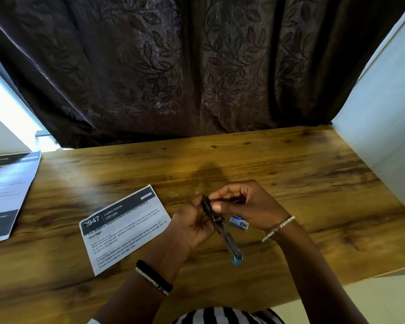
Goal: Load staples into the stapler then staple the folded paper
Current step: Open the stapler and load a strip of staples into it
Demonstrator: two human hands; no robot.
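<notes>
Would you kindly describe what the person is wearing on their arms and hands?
Both forearms are bare, with no sleeves or gloves. The left wrist carries a black band beside a thin sparkly bracelet. The right wrist has one sparkly silver bracelet. The right thumbnail looks pale; no rings are visible.

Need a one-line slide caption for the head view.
Both hands hold an opened stapler above a wooden table, folded paper to the left, small staple box beneath the right hand.
</notes>
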